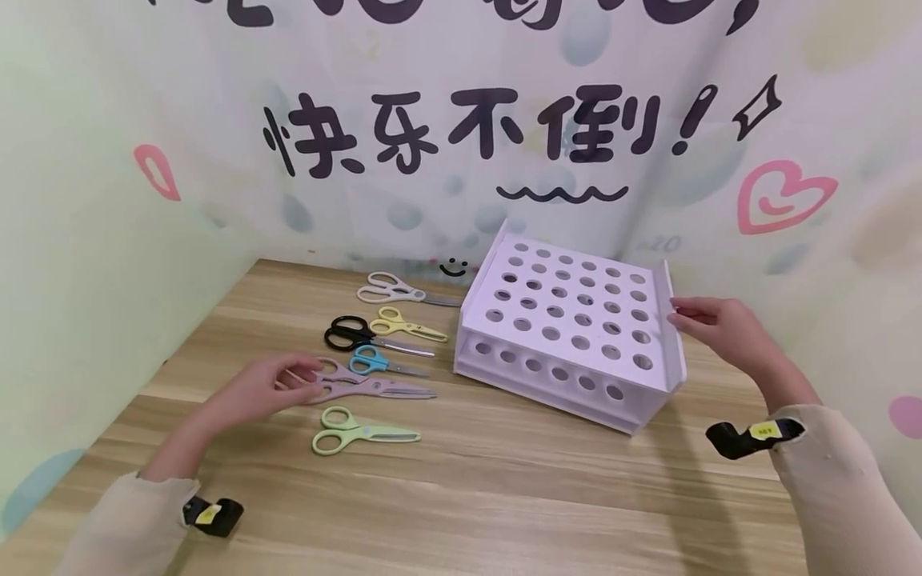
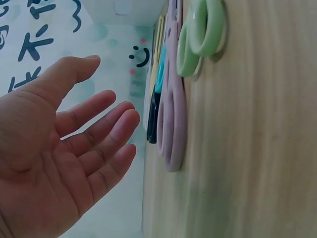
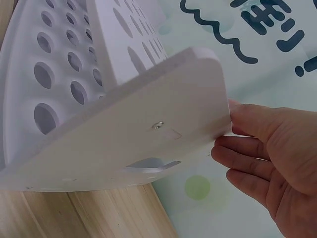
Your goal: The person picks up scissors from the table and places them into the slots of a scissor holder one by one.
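Observation:
My left hand [image 1: 270,384] hovers by the handles of the mauve scissors [image 1: 374,389], fingers loosely curved. In the left wrist view, the hand [image 2: 74,144] is apart from those scissors [image 2: 172,124] and holds nothing. Around them lie light green scissors [image 1: 353,432], small blue scissors [image 1: 369,360], black-handled scissors [image 1: 349,333], yellow scissors [image 1: 392,322] and white-handled scissors [image 1: 389,289], blades to the right. My right hand [image 1: 720,324] pinches the edge of the right side panel [image 3: 188,104] of a white rack with round holes [image 1: 569,320]; one fingertip is hidden behind the panel.
The rack stands tilted to the view at the back right of the wooden table [image 1: 461,488]. The white scissors' blade tips reach its left side. A printed curtain [image 1: 446,192] hangs behind the table, with pale wall hangings [image 1: 108,240] at the sides.

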A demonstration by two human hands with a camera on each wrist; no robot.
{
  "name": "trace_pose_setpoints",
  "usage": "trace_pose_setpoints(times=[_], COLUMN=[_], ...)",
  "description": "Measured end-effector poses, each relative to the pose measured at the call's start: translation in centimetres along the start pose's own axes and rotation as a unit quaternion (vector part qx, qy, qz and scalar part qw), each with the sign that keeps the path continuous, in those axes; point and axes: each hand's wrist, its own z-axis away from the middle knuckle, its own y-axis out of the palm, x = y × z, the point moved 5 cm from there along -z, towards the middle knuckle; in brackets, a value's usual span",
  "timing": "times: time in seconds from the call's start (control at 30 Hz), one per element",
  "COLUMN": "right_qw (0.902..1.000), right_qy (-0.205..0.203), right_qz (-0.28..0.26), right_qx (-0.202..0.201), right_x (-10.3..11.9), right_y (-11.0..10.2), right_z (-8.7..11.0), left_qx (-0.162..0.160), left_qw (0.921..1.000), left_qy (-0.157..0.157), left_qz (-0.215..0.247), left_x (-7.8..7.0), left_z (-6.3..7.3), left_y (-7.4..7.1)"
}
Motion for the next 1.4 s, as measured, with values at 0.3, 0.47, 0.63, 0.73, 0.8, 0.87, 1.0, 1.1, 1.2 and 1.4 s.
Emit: trace_pose_setpoints(times=[0.3,0.47,0.63,0.73,0.8,0.87,1.0,1.1,1.2,1.4], right_qw=[0.9998,0.9996,0.9994,0.9992,0.9992,0.9991,0.999,0.9991,0.9994,0.9994], right_qy=[0.008,0.018,0.029,0.034,0.037,0.038,0.042,0.04,0.033,0.024], right_qz=[-0.017,-0.022,-0.02,-0.018,-0.016,-0.016,-0.012,-0.01,-0.013,-0.023], right_qx=[-0.009,-0.003,0.003,0.007,0.008,0.009,0.005,0.001,-0.003,-0.012], right_x=[-0.6,-0.6,-0.6,-0.6,-0.7,-0.7,-0.6,-0.5,-0.4,-0.5], right_y=[0.0,0.0,0.1,0.1,0.2,0.3,0.4,0.4,0.3,0.4], right_z=[0.3,0.4,0.4,0.3,0.3,0.4,0.4,0.3,0.4,0.5], left_qx=[0.024,0.007,-0.017,-0.017,-0.022,-0.029,-0.052,-0.067,-0.075,-0.072], left_qw=[0.9991,0.9994,0.9989,0.9977,0.9965,0.9953,0.9938,0.9932,0.9928,0.9934], left_qy=[-0.004,-0.01,-0.043,-0.066,-0.08,-0.092,-0.097,-0.093,-0.088,-0.081], left_qz=[0.035,0.032,0.009,0.002,-0.001,-0.003,-0.014,-0.023,-0.029,-0.038], left_x=[-0.7,-0.7,-0.8,-0.6,-0.5,-0.5,-0.5,-0.5,-0.4,-0.4], left_z=[1.0,1.6,2.6,3.2,3.4,3.7,4.0,4.3,4.4,4.4], left_y=[2.3,2.9,3.3,3.7,3.9,4.1,4.4,4.6,4.8,4.9])
